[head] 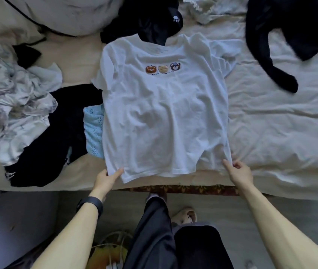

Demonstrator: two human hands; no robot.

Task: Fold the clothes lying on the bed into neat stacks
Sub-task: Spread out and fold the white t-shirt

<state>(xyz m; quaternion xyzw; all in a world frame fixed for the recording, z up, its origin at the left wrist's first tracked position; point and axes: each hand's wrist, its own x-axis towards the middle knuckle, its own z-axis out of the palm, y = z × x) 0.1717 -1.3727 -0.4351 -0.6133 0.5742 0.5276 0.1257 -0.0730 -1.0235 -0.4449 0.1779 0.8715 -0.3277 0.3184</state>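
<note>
White T-shirt (164, 113) is spread flat, print up, on bed (271, 123) near edge | hem corners are pinched between fingers (119, 172) of left hand (105, 179) and right hand (239, 173) | hem judged pulled taut so creases are smoothed before folding | dark clothes (57, 133) lie heaped alongside

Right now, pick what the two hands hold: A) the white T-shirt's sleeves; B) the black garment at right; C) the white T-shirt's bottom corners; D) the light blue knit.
C: the left hand and right hand each pinch a bottom corner of the white T-shirt.
</note>
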